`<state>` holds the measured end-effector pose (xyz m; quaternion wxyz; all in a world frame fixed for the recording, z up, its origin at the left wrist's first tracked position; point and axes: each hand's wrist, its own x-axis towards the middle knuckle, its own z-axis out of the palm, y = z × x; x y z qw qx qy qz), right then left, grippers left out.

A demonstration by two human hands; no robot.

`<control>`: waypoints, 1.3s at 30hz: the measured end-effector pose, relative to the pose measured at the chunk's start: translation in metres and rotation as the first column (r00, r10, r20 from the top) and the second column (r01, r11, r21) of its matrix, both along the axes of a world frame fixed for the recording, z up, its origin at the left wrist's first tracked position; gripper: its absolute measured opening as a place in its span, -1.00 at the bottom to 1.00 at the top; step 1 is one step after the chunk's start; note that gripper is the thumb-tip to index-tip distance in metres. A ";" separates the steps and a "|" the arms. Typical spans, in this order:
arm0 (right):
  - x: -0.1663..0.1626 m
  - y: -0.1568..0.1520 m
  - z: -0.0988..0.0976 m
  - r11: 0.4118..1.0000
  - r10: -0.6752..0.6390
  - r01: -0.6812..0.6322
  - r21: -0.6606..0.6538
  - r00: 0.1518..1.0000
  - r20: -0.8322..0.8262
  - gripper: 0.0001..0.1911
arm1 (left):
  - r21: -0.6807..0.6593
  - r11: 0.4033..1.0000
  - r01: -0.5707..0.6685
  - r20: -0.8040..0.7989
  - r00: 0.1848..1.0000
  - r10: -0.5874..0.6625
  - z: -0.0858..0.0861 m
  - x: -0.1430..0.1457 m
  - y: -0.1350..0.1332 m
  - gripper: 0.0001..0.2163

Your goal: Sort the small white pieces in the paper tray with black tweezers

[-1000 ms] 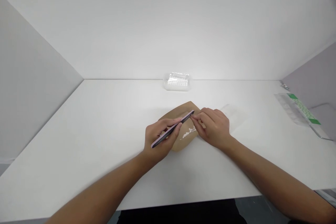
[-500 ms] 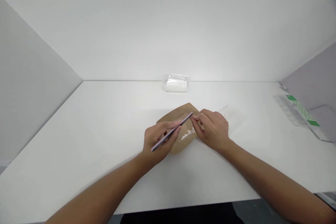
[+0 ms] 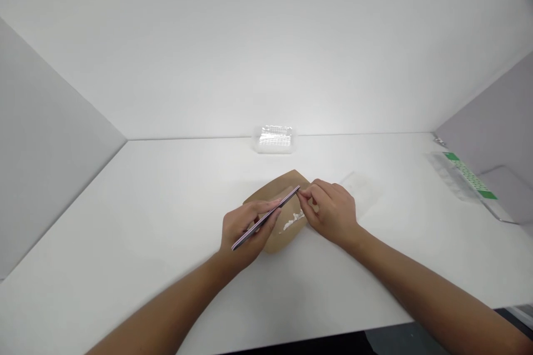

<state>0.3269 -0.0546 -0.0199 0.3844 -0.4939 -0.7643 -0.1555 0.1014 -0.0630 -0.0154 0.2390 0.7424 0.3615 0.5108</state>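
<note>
while the left hand [image 3: 241,224] grips a thin, straight-sided dark slab with a pale pinkish edge [image 3: 260,223], thumb on one side and fingers on the other, the right hand [image 3: 331,211] comes together at its far tip in a narrow pinch; from where i stand i can't tell whether anything small sits between those fingertips. the slab is turned edge-on, slanting above a matte brown, papery-looking piece [image 3: 283,239] with curved sides and a pointed far corner, midway across the smooth white table [image 3: 125,233]. a ragged line of white patches [image 3: 293,221] shows on the brown, beside the right fingertips.

just beyond the right hand lies a flimsy translucent sheet [image 3: 364,191]. by the back wall [image 3: 266,39] sits a glossy clear plastic box-shaped pack [image 3: 273,140]. there's broad elbow room towards the left wall [image 3: 33,138]; at the right wall [image 3: 491,105], a crinkled clear plastic bag [image 3: 452,177] carries a green patterned strip [image 3: 470,176], its pale markings too small to read.
</note>
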 end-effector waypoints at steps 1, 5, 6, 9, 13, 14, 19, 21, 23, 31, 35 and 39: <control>0.001 0.001 -0.001 1.000 -0.009 0.009 -0.009 1.000 -0.003 -0.76 | -0.004 1.000 -0.010 -0.007 1.000 0.010 0.000 0.000 0.000 -0.76; 0.001 0.004 -0.004 1.000 -0.017 0.016 -0.021 0.999 -0.033 -0.78 | 0.017 0.999 -0.043 -0.031 0.999 0.044 0.003 -0.001 0.001 -0.78; 0.001 0.004 -0.004 1.000 -0.007 0.006 -0.021 0.999 -0.049 -0.80 | 0.027 0.999 -0.046 -0.038 0.998 0.047 0.004 -0.001 0.001 -0.79; 0.002 0.006 -0.002 0.997 0.062 -0.068 -0.049 0.993 -0.104 -0.86 | 0.047 0.998 -0.029 -0.056 0.998 0.032 0.006 -0.002 0.003 -0.79; 0.006 0.008 -0.003 0.972 0.147 -0.176 -0.156 0.973 -0.178 -0.93 | 0.064 0.998 -0.021 -0.079 0.997 0.026 0.004 -0.005 0.006 -0.79; 0.007 0.008 -0.003 0.963 0.154 -0.192 -0.191 0.969 -0.195 -0.94 | 0.069 0.997 -0.025 -0.090 0.995 0.031 0.003 -0.005 0.007 -0.78; 0.008 0.010 -0.004 0.927 0.154 -0.238 -0.288 0.946 -0.287 -0.95 | 0.099 0.995 -0.030 -0.124 0.991 0.042 -0.001 -0.008 0.010 -0.78; 0.007 0.010 -0.004 0.916 0.159 -0.260 -0.307 0.935 -0.316 -0.95 | 0.083 0.996 -0.034 -0.140 0.989 0.046 -0.002 -0.008 0.011 -0.77; 0.005 0.010 -0.003 0.904 0.160 -0.276 -0.326 0.926 -0.343 -0.95 | 0.056 0.998 -0.034 -0.157 0.987 0.043 -0.001 -0.008 0.010 -0.77; 0.006 0.008 -0.003 0.891 0.223 -0.319 -0.322 0.928 -0.300 -0.56 | 0.026 0.999 -0.022 -0.175 0.984 0.026 0.001 -0.009 0.011 -0.80; 0.009 0.010 -0.001 0.888 0.268 -0.347 -0.300 0.923 -0.275 -0.70 | 0.046 0.999 -0.011 -0.188 0.982 0.020 0.002 -0.009 0.013 -0.82; 0.011 0.012 0.002 0.886 0.297 -0.369 -0.281 0.917 -0.266 -0.79 | 0.065 0.998 0.007 -0.196 0.981 0.006 0.002 -0.011 0.015 -0.82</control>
